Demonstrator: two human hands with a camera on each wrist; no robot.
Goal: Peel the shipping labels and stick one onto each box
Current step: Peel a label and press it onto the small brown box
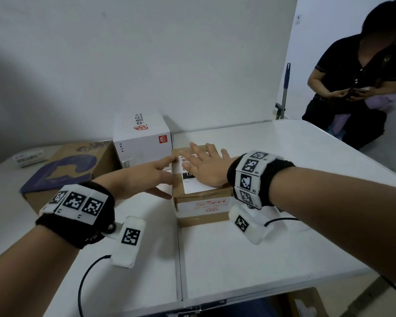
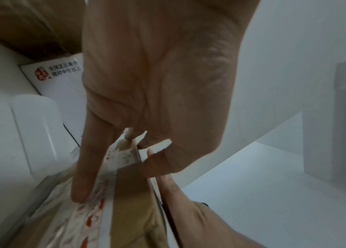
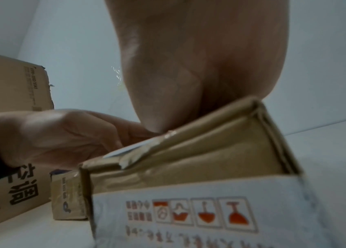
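Observation:
A small brown cardboard box (image 1: 201, 209) stands at the middle of the white table (image 1: 284, 236). A white shipping label (image 1: 193, 187) lies on its top. My right hand (image 1: 204, 167) lies flat on the label with fingers spread. My left hand (image 1: 154, 176) is at the box's left edge, index finger stretched onto the label's far left corner and thumb along the box's side. In the left wrist view the thumb (image 2: 87, 167) rests on the taped side of the box (image 2: 129, 193). The right wrist view shows my palm (image 3: 199, 58) on the box (image 3: 189, 209).
A white box (image 1: 142, 136) stands just behind and left of the small one. A large brown box with blue print (image 1: 66, 170) lies further left, with a small white pack (image 1: 29, 157) beyond it. A person in black (image 1: 357, 76) stands past the table's far right corner.

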